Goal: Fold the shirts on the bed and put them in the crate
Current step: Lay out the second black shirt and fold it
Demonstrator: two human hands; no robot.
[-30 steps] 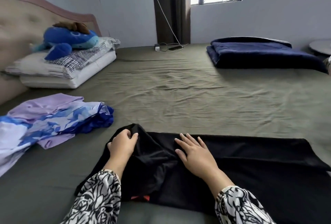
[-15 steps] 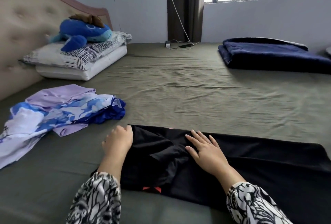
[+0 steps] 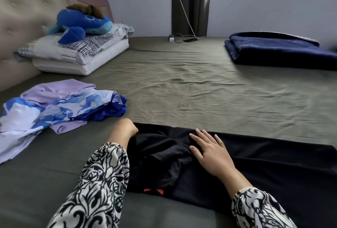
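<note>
A: What lies before you on the bed (image 3: 200, 91)?
B: One black shirt (image 3: 264, 158), spread flat. Your right hand (image 3: 213, 153) presses it, fingers straight; your left hand (image 3: 125, 129) curls at its left edge.
A: And to your left?
B: One lilac shirt (image 3: 54, 91) under a blue-and-white shirt (image 3: 36, 112), both unfolded. Beyond: pillows (image 3: 82, 54), one blue plush toy (image 3: 82, 23), one navy blanket (image 3: 277, 49).

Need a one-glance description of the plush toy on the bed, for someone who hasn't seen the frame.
Start at the padded headboard on the left; a stack of pillows lies at its foot. The plush toy sits on top of that stack. It is the only bright blue stuffed animal there, with a brown tuft on its back, unlike the flat blue-and-lilac clothes nearer the camera.
</note>
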